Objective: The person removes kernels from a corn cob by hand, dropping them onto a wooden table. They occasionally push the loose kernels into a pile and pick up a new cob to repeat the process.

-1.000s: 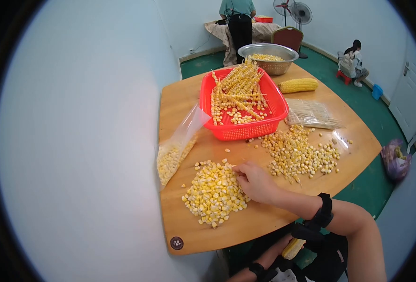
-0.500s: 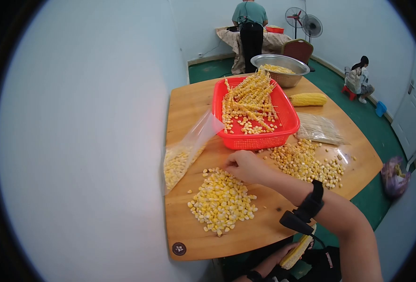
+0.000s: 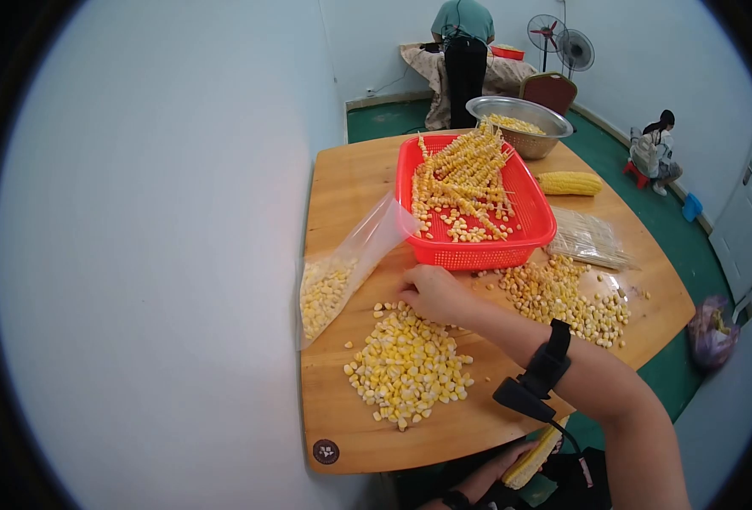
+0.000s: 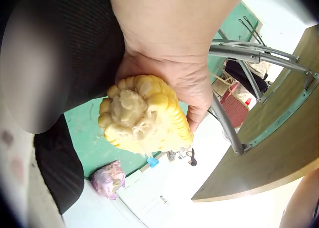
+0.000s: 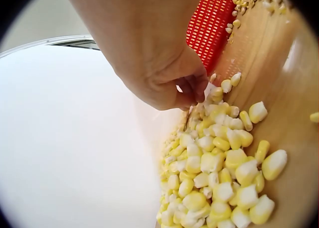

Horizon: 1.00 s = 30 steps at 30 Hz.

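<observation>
My left hand (image 3: 505, 461) grips an ear of corn (image 3: 532, 463) below the table's front edge. In the left wrist view the broken end of this corn (image 4: 159, 121) faces the camera, yellow kernels round a pale core, and the thumb lies along its side. My right hand (image 3: 435, 294) is low over the far edge of a heap of loose yellow and white corn kernels (image 3: 410, 365). Its fingers are curled, and the right wrist view shows a whitish kernel (image 5: 210, 91) pinched at the fingertips.
A clear bag of kernels (image 3: 325, 293) leans left of the heap. Behind stands a red basket (image 3: 478, 257) of skewered kernels. A second kernel pile (image 3: 571, 297), a pack of sticks (image 3: 588, 236), a whole ear (image 3: 570, 183) and a metal basin (image 3: 533, 146) lie right and back.
My right hand has moved from the heap's right side to its far edge, toward the red basket. The left hand keeps its hold on the corn; the head view has shifted.
</observation>
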Available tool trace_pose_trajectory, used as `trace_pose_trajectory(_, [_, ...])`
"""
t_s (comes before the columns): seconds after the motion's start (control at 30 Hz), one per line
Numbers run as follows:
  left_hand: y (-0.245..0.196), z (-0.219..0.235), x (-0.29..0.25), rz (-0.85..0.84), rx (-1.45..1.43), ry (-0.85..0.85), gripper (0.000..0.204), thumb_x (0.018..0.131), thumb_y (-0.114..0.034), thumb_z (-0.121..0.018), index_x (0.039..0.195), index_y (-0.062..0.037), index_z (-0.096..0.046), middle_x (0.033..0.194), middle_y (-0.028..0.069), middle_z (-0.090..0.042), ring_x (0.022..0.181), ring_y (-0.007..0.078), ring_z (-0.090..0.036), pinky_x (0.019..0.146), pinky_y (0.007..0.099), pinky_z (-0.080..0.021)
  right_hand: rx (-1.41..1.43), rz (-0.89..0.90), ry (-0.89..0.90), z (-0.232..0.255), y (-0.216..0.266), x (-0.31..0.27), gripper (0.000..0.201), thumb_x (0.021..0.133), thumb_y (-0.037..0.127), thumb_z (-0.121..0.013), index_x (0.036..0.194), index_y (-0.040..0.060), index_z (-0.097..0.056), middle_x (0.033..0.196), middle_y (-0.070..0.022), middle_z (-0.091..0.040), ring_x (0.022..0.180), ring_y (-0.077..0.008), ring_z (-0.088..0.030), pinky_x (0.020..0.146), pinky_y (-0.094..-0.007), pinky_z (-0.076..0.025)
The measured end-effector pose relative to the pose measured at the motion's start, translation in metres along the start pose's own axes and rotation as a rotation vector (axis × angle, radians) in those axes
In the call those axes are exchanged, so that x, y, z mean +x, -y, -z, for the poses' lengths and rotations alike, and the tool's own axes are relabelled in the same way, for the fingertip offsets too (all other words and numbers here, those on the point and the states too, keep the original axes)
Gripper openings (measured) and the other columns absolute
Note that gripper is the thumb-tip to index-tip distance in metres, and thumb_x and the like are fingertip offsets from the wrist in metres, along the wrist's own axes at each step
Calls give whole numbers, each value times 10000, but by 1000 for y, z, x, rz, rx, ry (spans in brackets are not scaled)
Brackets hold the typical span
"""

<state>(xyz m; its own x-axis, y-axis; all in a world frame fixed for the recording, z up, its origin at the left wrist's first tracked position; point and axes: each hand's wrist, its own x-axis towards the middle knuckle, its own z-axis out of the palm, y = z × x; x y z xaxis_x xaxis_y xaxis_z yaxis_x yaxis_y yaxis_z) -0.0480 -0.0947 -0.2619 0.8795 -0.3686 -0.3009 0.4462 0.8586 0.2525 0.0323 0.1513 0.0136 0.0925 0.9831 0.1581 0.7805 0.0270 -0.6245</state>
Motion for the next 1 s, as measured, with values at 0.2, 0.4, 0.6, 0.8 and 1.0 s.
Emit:
trace_pose_trajectory(0.2, [1, -1, -1, 6, -6, 1, 474, 814, -440, -447, 1053, -34, -487, 863, 89, -556, 711, 172, -578, 597, 279, -480, -28, 42, -6, -15, 2, 5, 132, 685, 103, -566, 728, -11, -617, 740, -167, -594, 719, -296, -576, 672, -369, -453])
trace_pose_trajectory(0.4, [1, 0, -2, 7, -7, -4, 477, 814, -442, -445, 1054, -31, -487, 865, 92, -557, 712, 173, -579, 598, 279, -481, -71, -21, 52, -14, 7, 4, 125, 670, 96, -560, 724, 4, -624, 716, -166, -595, 719, -294, -579, 668, -366, -458])
trace_pose_trajectory(0.6, [1, -1, -3, 6, -8, -9, 481, 814, -443, -442, 1055, -29, -487, 867, 96, -558, 713, 175, -580, 598, 280, -482, 2, -134, 162, -7, 10, 6, 127, 679, 77, -559, 756, 20, -642, 764, -162, -611, 739, -250, -595, 673, -327, -464])
trace_pose_trajectory(0.8, [-3, -2, -2, 6, 4, -6, 484, 815, -444, -440, 1055, -27, -487, 869, 99, -560, 714, 176, -581, 599, 281, -483, 0, -134, 152, -3, 10, 8, 123, 666, 93, -584, 744, 21, -646, 739, -152, -615, 719, -238, -600, 666, -320, -467])
trace_pose_trajectory(1.0, [-5, -3, -4, 8, 4, -5, 488, 815, -445, -438, 1056, -24, -487, 870, 102, -561, 716, 178, -582, 599, 282, -484, -288, -87, 199, -2, 24, 18, 178, 636, 104, -598, 774, -5, -621, 778, -165, -606, 757, -268, -597, 665, -355, -476])
